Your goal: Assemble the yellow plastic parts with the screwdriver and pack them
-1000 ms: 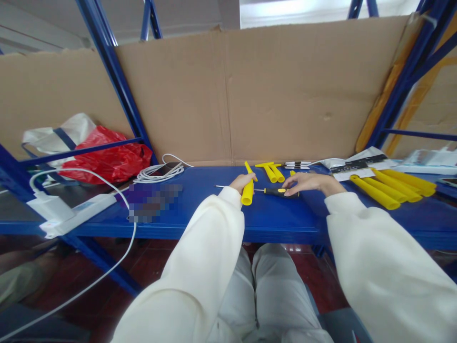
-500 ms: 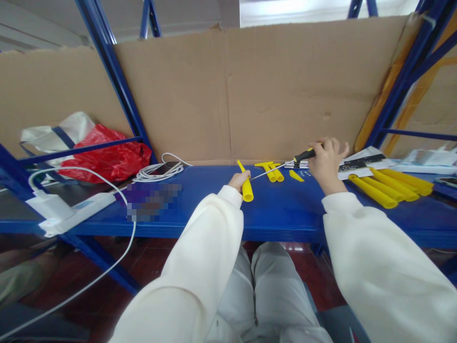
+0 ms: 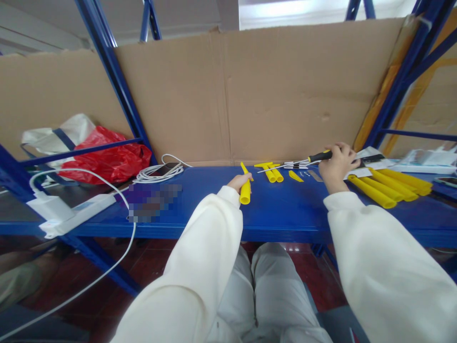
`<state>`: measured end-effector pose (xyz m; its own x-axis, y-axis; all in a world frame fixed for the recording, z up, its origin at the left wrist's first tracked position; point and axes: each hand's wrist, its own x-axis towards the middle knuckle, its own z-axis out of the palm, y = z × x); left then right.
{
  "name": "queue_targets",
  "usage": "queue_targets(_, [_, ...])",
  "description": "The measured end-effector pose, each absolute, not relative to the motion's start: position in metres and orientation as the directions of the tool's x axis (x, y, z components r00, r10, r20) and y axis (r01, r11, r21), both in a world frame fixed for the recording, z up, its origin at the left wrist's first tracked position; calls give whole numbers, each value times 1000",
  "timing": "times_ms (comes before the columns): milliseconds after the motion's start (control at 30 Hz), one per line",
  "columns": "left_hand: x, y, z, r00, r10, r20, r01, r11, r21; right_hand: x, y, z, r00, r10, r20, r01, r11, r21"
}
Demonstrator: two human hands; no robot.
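My left hand (image 3: 238, 182) is closed round a yellow plastic tube (image 3: 244, 189) that rests on the blue shelf (image 3: 285, 214). My right hand (image 3: 336, 166) is closed on the black-and-yellow handle of a screwdriver (image 3: 307, 159), held just above the shelf with its thin shaft pointing left over a pair of yellow T-shaped pieces (image 3: 270, 171). A small yellow sliver (image 3: 296, 176) lies beside them.
Several long yellow tubes (image 3: 389, 186) lie at the right with papers (image 3: 371, 155) behind. A coiled white cable and a phone (image 3: 160, 171) sit at the back left, near a red bag (image 3: 107, 157) and a white power strip (image 3: 67, 209). Cardboard (image 3: 250, 95) walls the back.
My right hand picked the screwdriver up off the shelf and carried it right and back. My left hand kept the yellow tube, turning it slightly.
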<state>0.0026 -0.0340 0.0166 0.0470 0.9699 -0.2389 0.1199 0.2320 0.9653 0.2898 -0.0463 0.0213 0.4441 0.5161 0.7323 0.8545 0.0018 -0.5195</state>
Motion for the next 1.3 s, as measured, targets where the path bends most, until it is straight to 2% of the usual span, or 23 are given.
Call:
queue_targets(167, [5,-32,14,77,976,-204,213,184,960,287,-44,20,455,538,710,848,-18,-529])
queue_targets(467, [4,-30,8,96,982,-164,262,134,956,288,-38,15,463,538,704,845,-29,-533])
queue_targets(867, [2,-26,5,92,981,-170,213,148,966,295,-31,11,459,548,700,846,-27,-533])
queue_targets(1300, [0,-27,14,114,960,-257,94,247,964,300,-22,5,497,561,662,829,-80,-554])
